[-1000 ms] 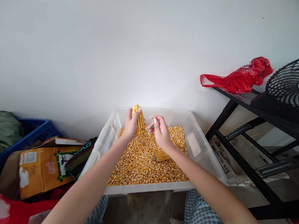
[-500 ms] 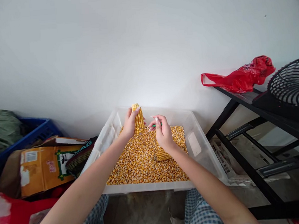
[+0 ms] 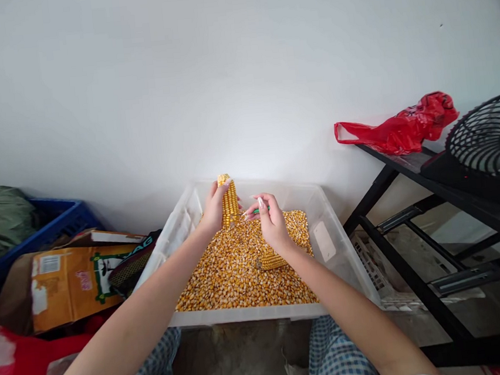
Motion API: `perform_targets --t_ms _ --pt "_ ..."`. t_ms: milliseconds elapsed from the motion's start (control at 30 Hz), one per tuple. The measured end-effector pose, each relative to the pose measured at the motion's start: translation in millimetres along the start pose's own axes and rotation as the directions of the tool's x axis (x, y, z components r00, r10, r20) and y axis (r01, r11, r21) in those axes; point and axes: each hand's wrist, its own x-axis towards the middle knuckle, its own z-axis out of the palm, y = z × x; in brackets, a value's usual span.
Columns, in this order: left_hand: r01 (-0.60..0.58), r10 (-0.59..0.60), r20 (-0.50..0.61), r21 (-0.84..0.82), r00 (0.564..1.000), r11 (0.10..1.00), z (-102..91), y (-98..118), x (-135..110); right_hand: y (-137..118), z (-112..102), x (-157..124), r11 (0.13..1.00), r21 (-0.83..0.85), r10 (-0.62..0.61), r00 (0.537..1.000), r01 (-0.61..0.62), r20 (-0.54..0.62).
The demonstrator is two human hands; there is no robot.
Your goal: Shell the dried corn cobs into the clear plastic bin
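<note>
My left hand (image 3: 213,207) is wrapped round a yellow corn cob (image 3: 229,201) and holds it upright over the far part of a clear plastic bin (image 3: 341,261). My right hand (image 3: 272,225) is closed on a thin green-handled tool (image 3: 256,211) whose tip points at the cob. Loose corn kernels (image 3: 232,274) fill the bin. A second cob (image 3: 269,261) lies on the kernels under my right wrist.
A black metal rack (image 3: 412,219) stands on the right with a red plastic bag (image 3: 399,129) and a black fan (image 3: 489,147) on it. On the left are a cardboard box (image 3: 71,281), a blue crate (image 3: 54,221) and red items (image 3: 15,369). A white wall rises behind the bin.
Both hands have stayed at the cob with only small shifts; the cob in my left hand has tilted slightly.
</note>
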Motion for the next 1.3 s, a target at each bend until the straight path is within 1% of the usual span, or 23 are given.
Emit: perform_targets --t_ms 100,167,267,333,433,500,533,600,700,767,867,967,1033,1133,1200,1300 --pt "0.014 -0.015 -0.019 -0.020 1.000 1.000 -0.8 -0.6 1.6 -3.1 3.3 -3.0 0.996 -0.063 -0.059 0.997 0.062 0.040" --pt "0.020 -0.021 -0.019 -0.022 1.000 1.000 -0.7 -1.0 1.6 -4.9 3.9 -2.2 0.995 -0.081 -0.059 0.998 0.061 0.028" --pt "0.016 -0.016 -0.004 0.008 1.000 1.000 2.1 -0.8 -1.6 -4.8 2.2 1.6 0.997 -0.072 -0.020 1.000 0.019 -0.011" --pt "-0.009 0.008 0.035 0.048 0.999 0.999 5.7 0.0 -5.3 -1.6 1.5 3.1 0.999 -0.046 0.025 1.000 -0.026 -0.017" --pt "-0.074 0.062 0.116 0.095 0.991 0.993 11.3 1.3 -10.1 6.8 2.9 1.9 0.993 -0.001 0.117 0.993 -0.117 0.028" --pt "-0.105 0.091 0.130 0.106 0.987 0.989 12.7 1.8 -10.9 11.7 4.0 0.7 0.988 0.009 0.154 0.986 -0.155 0.069" --pt "-0.109 0.095 0.122 0.107 0.988 0.988 12.2 1.9 -10.4 12.9 4.0 0.7 0.987 0.016 0.158 0.985 -0.159 0.071" --pt "-0.088 0.080 0.090 0.094 0.993 0.992 8.9 2.0 -7.4 12.3 2.5 2.2 0.989 0.040 0.144 0.989 -0.146 0.032" --pt "-0.044 0.043 0.030 0.038 0.999 0.998 1.7 1.4 -1.0 6.0 -0.8 5.5 0.993 0.080 0.096 0.994 -0.092 -0.050" --pt "-0.031 0.031 0.008 0.007 0.999 0.999 -1.9 0.7 2.5 1.2 -0.9 6.1 0.993 0.101 0.061 0.996 -0.054 -0.072" --pt "-0.029 0.029 -0.004 -0.001 1.000 1.000 -3.3 -0.4 4.5 -2.5 2.7 4.4 0.994 0.107 0.034 0.998 -0.028 -0.059" --pt "-0.037 0.037 -0.010 0.021 0.999 0.999 -1.4 -1.1 2.9 -1.2 6.4 2.6 0.996 0.085 0.040 0.999 -0.038 -0.018" --pt "-0.046 0.046 0.008 0.047 0.999 0.998 0.5 -1.3 0.8 1.4 7.0 2.7 0.996 0.070 0.051 0.999 -0.051 0.005" --pt "-0.083 0.077 0.061 0.107 0.995 0.991 3.7 -2.4 -2.7 6.2 5.6 4.1 0.996 0.043 0.073 0.997 -0.074 0.017" --pt "-0.155 0.143 0.079 0.180 0.987 0.971 5.5 -3.6 -4.5 9.0 4.3 5.0 0.995 0.028 0.091 0.996 -0.092 0.015" --pt "-0.270 0.262 0.066 0.306 0.963 0.913 6.9 -5.4 -6.5 11.5 2.6 6.1 0.993 0.020 0.113 0.993 -0.114 0.022"
